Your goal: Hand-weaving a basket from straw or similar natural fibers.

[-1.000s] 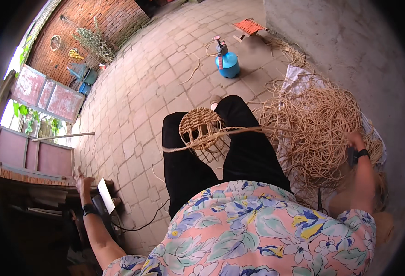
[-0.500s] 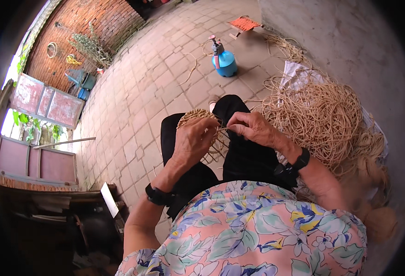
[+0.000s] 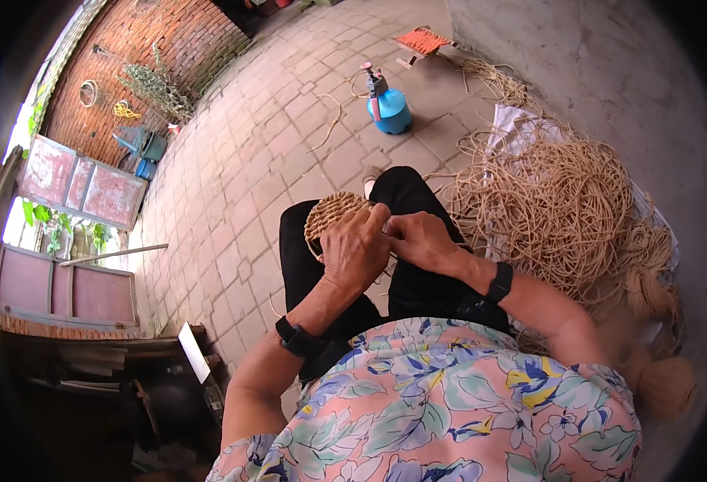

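A tan woven cord piece (image 3: 335, 210) with a rounded top sits between my knees. My left hand (image 3: 355, 247) is closed over its near side, the back of the hand toward me, covering much of the weave. Right beside it, my right hand (image 3: 422, 239) has its fingers pinched together near the left fingertips. What lies in that pinch is hidden, though cord was between the fingers a moment before. A big loose heap of tan cord (image 3: 562, 213) lies to my right on a white sheet (image 3: 514, 128).
A blue pump sprayer (image 3: 391, 111) stands ahead on the paved floor (image 3: 241, 177). Behind it is a low stool with an orange woven seat (image 3: 423, 40). A ball of tan cord (image 3: 667, 387) sits near my right elbow. Dark shelving (image 3: 104, 377) is at the left.
My right hand has come left and turned down, now against the left hand. The left hand has rolled over the woven piece, and more of its rounded top shows.
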Tool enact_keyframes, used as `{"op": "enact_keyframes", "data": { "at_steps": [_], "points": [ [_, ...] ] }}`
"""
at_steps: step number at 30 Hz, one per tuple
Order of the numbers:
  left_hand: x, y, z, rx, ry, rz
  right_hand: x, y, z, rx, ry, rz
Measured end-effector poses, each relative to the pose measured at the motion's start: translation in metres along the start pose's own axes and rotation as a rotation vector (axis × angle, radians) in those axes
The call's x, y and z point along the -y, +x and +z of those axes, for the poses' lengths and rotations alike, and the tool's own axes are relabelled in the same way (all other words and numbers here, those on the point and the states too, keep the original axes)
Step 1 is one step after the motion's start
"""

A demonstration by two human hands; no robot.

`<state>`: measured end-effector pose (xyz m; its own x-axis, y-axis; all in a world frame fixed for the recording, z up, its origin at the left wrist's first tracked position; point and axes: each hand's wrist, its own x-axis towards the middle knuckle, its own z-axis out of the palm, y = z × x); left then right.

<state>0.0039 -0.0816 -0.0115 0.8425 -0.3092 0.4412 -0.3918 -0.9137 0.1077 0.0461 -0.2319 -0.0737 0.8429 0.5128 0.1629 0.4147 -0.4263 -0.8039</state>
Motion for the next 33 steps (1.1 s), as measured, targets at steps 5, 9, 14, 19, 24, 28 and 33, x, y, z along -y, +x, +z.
{"op": "enact_keyframes", "data": {
  "at_steps": [5,9,14,19,24,28,33],
  "points": [
    [0.002,-0.004,0.006,0.067,0.086,-0.050,-0.004,-0.006,-0.011,-0.130,0.162,-0.103],
    [0.006,-0.005,0.009,0.104,0.102,-0.005,-0.005,-0.014,-0.016,0.017,0.276,-0.024],
    [0.007,-0.002,0.001,0.158,0.063,0.009,-0.009,-0.017,-0.017,0.058,0.327,-0.018],
    [0.018,0.018,-0.020,0.505,-0.181,-0.123,-0.012,-0.019,-0.018,0.100,0.359,-0.048],
    [0.048,0.032,-0.029,0.623,-0.552,-0.083,-0.004,-0.017,-0.014,0.182,0.432,-0.089],
    [0.051,0.031,-0.032,0.641,-0.617,-0.158,0.003,-0.018,-0.018,0.434,0.746,0.110],
    [0.055,0.028,-0.028,0.605,-0.437,0.064,-0.009,-0.015,-0.021,0.640,0.986,0.237]
  ]
}}
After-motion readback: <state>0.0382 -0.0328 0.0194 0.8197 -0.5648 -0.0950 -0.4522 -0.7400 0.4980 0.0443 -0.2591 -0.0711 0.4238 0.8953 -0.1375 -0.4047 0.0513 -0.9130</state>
